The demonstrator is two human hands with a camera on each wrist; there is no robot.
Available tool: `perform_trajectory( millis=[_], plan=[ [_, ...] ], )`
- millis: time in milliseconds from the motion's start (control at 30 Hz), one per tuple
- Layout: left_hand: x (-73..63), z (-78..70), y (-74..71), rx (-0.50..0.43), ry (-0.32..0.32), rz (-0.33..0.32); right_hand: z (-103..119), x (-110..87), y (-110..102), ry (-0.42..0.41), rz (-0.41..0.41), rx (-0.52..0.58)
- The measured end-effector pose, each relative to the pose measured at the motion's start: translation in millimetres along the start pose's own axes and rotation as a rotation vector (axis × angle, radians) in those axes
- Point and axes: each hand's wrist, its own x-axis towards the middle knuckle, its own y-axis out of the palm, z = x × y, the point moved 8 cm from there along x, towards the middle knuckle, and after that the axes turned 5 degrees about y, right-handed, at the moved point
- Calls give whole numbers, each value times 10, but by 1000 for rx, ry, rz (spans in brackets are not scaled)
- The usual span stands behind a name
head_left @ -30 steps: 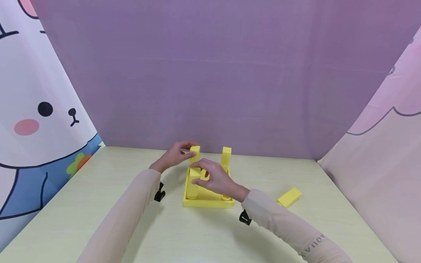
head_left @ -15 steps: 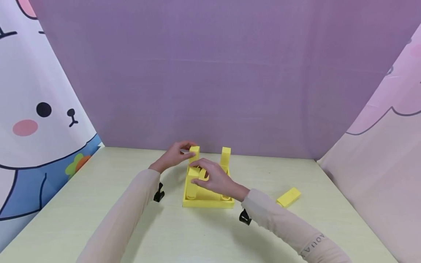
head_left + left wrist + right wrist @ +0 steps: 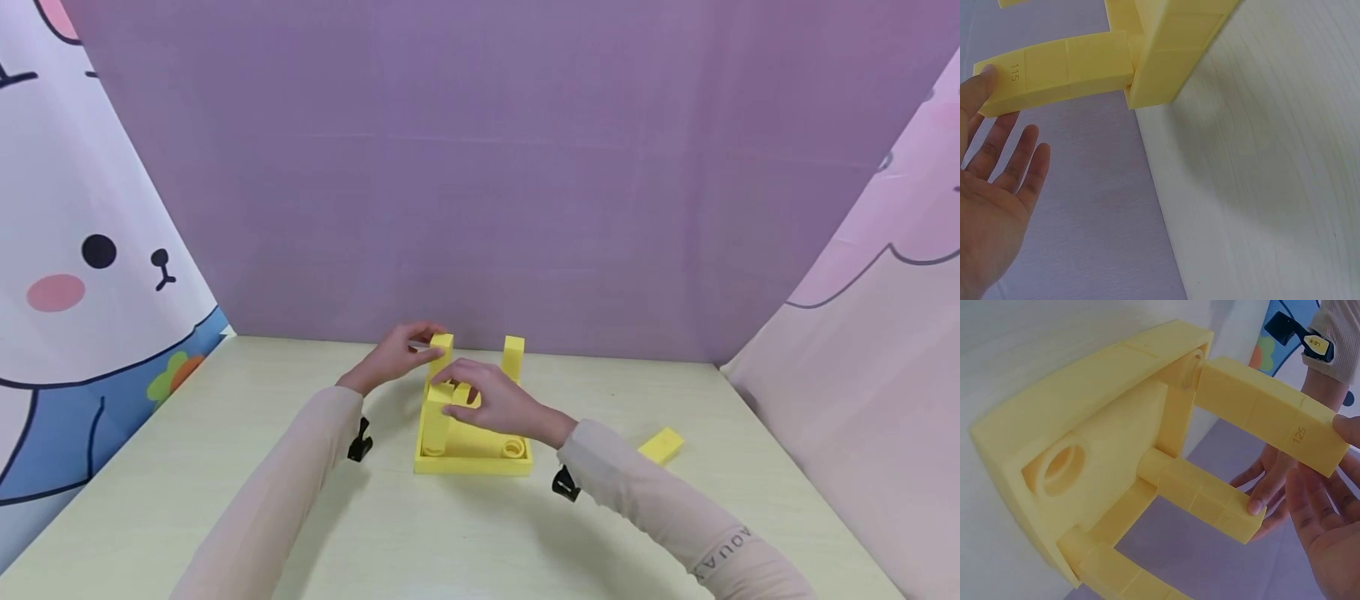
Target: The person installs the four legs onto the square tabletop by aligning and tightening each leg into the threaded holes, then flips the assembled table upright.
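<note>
A shallow yellow tray-like base (image 3: 472,467) lies on the table with square yellow legs standing up from its corners. My left hand (image 3: 401,354) pinches the top of the far left leg (image 3: 1054,69), marked 115. Thumb and fingertips of my right hand (image 3: 498,404) hold the upper end of the near left leg (image 3: 1266,412), which bears the number 125. Both legs are upright in the base. A third leg (image 3: 513,354) rises from the far right corner, untouched. The near right corner shows a bare round socket (image 3: 1063,469).
Another yellow leg (image 3: 662,447) lies on the table to the right, partly covered by my right sleeve. A purple backdrop (image 3: 480,183) stands close behind the base, with printed cloths on both sides. Black clips (image 3: 360,440) hang at my wrists.
My right wrist and forearm have shifted slightly to the right, showing more of the near right socket and covering more of the loose leg. The left hand keeps its place on its leg.
</note>
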Motion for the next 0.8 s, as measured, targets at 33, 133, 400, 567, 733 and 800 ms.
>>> perform_trajectory(
  millis=[33,133,400,567,733,800],
  plan=[
    [0,2,-1,-1,-2,1,-1,0,4,-1,-3,-2],
    [0,2,-4,-7,-4,-1,-4,-8,13,6,-24,-8],
    [-1,18,-15,-7,-5,-6,-3,-45,18,49,-132,8],
    [-7,25,-17,-7,-9,1,8,-52,21,63,-151,4],
    [-8,23,-17,-5,-16,6,3,-26,27,54,-101,10],
    [-12,7,-17,2,-7,10,-4,-11,33,49,-68,9]
  ],
)
